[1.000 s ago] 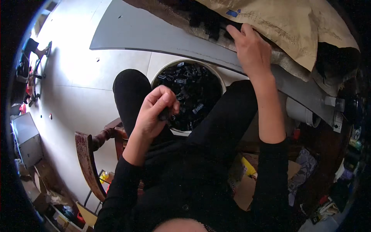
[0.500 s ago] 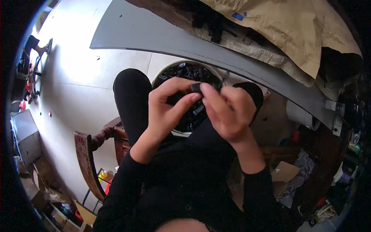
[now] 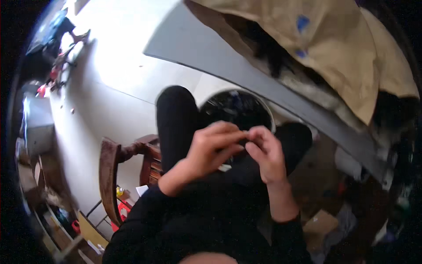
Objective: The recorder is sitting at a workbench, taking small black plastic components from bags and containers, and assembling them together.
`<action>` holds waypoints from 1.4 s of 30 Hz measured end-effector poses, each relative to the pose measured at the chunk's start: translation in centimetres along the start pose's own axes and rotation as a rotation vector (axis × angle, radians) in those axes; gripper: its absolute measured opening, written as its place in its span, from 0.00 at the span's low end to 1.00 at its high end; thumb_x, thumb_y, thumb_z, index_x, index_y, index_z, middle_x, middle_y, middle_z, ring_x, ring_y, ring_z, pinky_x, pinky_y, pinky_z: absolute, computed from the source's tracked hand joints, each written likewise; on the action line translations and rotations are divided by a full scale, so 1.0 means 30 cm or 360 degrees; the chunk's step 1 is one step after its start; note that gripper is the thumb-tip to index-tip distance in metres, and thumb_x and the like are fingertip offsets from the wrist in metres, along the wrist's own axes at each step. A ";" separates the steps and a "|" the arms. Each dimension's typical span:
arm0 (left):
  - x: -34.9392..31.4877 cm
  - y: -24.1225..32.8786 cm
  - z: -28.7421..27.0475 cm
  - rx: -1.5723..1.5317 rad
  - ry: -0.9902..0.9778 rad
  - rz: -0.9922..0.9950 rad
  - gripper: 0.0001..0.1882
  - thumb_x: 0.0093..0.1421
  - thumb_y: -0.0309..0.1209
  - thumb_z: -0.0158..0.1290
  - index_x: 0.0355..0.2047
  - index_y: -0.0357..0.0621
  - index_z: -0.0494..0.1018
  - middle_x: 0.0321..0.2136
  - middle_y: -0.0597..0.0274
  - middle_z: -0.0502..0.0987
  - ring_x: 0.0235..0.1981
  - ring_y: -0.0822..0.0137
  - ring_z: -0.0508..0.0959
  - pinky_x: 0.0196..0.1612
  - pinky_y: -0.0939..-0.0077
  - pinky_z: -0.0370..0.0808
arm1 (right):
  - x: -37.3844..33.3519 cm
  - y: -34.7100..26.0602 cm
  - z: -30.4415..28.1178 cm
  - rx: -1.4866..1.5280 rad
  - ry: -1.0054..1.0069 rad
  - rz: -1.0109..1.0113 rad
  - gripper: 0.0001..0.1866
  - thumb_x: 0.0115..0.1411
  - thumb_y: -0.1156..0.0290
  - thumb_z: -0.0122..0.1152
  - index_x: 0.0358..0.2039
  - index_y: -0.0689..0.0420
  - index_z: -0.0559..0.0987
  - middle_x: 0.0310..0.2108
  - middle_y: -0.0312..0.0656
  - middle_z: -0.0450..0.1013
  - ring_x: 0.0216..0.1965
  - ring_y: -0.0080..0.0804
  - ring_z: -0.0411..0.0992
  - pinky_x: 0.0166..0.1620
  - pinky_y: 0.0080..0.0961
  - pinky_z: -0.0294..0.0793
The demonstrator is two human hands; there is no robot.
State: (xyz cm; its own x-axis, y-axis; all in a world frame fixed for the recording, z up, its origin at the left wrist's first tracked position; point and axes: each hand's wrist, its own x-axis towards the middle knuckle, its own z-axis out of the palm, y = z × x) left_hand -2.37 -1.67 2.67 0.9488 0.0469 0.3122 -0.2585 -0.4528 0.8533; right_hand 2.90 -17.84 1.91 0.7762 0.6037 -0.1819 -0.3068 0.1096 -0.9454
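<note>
My left hand [image 3: 214,146] and my right hand [image 3: 267,153] meet in front of me, fingertips pinched close together. Whatever lies between them is hidden by the fingers and smeared by motion. Just beyond and below the hands stands a round bucket with a pale rim [image 3: 271,116], between my knees. Dark pieces [image 3: 237,108] fill it, too blurred to tell apart.
A grey tabletop [image 3: 211,55] slants across beyond the bucket, with brown paper sacking [image 3: 338,48] heaped on it. To my left is a carved wooden chair arm [image 3: 108,176]. Boxes [image 3: 38,132] line the far left. A cardboard piece [image 3: 321,222] lies at lower right.
The view has shifted, so the surroundings sit further right and lower. Both hands are lower against the bucket, and the small black piece seen between the fingertips earlier no longer shows.
</note>
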 end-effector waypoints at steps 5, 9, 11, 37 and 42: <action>-0.068 -0.034 0.057 0.0132 -0.0034 0.0083 0.10 0.44 0.24 0.56 0.30 0.39 0.74 0.28 0.58 0.73 0.26 0.61 0.76 0.26 0.72 0.74 | -0.032 0.095 0.021 0.0331 0.0221 0.0055 0.04 0.53 0.79 0.52 0.31 0.61 0.70 0.36 0.42 0.69 0.39 0.28 0.66 0.46 0.23 0.63; -0.136 -0.075 0.095 0.0279 -0.0110 -0.0116 0.07 0.46 0.26 0.52 0.27 0.42 0.75 0.26 0.61 0.72 0.25 0.62 0.75 0.25 0.72 0.72 | -0.062 0.232 0.006 0.0768 0.0319 0.0323 0.06 0.55 0.77 0.51 0.23 0.56 0.65 0.30 0.38 0.67 0.34 0.27 0.65 0.41 0.25 0.63; -0.169 -0.090 0.093 0.0318 -0.0164 -0.0227 0.08 0.45 0.27 0.52 0.28 0.43 0.76 0.25 0.61 0.72 0.24 0.61 0.75 0.25 0.72 0.72 | -0.060 0.317 -0.017 0.0823 0.0305 0.0489 0.09 0.56 0.77 0.51 0.21 0.55 0.65 0.25 0.37 0.66 0.31 0.28 0.65 0.38 0.25 0.63; -0.185 -0.053 0.098 -0.0113 -0.0126 -0.0280 0.07 0.48 0.33 0.56 0.25 0.45 0.72 0.22 0.60 0.74 0.25 0.62 0.76 0.29 0.73 0.72 | -0.091 0.270 0.071 0.0440 0.0754 0.0963 0.23 0.56 0.47 0.47 0.41 0.52 0.70 0.34 0.42 0.71 0.35 0.31 0.71 0.35 0.18 0.71; -0.157 -0.075 -0.016 -0.0544 -0.0419 -0.0204 0.08 0.50 0.33 0.57 0.25 0.41 0.75 0.23 0.60 0.74 0.26 0.66 0.75 0.28 0.75 0.71 | -0.144 0.225 0.056 0.0727 0.0181 0.0791 0.21 0.55 0.51 0.50 0.41 0.54 0.68 0.22 0.33 0.66 0.20 0.19 0.66 0.21 0.07 0.61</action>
State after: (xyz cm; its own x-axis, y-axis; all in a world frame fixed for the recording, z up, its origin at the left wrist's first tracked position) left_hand -6.35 -0.43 -0.52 0.9795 -0.1649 0.1161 -0.1391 -0.1356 0.9810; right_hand -3.46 -18.38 -3.23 0.5283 0.5846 -0.6157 -0.8239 0.1778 -0.5381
